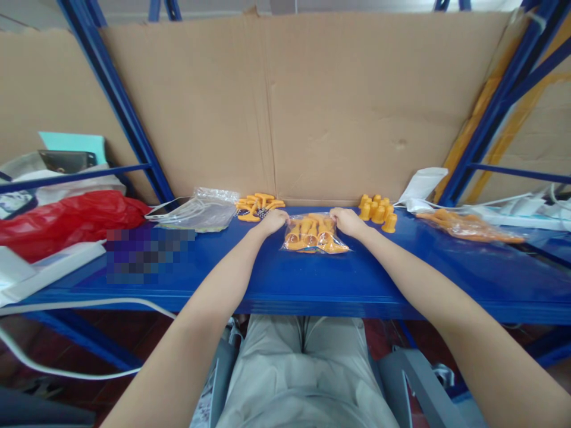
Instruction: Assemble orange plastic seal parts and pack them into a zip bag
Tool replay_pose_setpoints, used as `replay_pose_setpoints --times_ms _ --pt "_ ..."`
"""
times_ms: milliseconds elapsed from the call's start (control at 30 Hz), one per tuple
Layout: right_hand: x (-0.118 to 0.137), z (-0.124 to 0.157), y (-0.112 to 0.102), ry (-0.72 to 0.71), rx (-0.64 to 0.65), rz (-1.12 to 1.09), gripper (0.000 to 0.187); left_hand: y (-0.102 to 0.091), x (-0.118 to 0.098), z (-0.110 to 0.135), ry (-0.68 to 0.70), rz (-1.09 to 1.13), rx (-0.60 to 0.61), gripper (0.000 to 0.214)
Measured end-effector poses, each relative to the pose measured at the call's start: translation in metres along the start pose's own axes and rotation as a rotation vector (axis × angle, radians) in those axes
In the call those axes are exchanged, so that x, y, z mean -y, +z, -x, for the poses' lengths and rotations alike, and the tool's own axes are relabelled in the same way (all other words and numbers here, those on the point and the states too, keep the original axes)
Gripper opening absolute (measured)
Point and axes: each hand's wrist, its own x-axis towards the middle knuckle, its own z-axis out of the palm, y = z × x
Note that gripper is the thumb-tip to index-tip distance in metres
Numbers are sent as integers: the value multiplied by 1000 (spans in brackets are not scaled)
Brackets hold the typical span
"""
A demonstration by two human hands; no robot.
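Observation:
A clear plastic bag [316, 234] filled with orange plastic parts lies on the blue tabletop in front of me. At its upper left corner is my left hand [273, 221], its fingers closed on the plastic. My right hand [347, 221] pinches the upper right corner in the same way. Inside the bag I see cup-shaped orange pieces along the near side and longer pieces behind them. A pile of orange T-shaped handles [256, 205] with dark chain lies just beyond my left hand. Several orange cup-shaped pieces [377, 209] stand beyond my right hand.
Flat clear bags [203, 211] lie left of the handles. Another bag of orange parts [468, 226] rests at the right, near a white power strip [517, 217]. A red plastic bag [75, 220] is at far left. Cardboard [312, 107] walls the back between blue posts.

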Motion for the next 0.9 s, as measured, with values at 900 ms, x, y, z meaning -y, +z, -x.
replay_pose_setpoints --times_ms 900 --pt "25 0 -9 -174 84 -7 52 12 -48 15 235 -304 371 50"
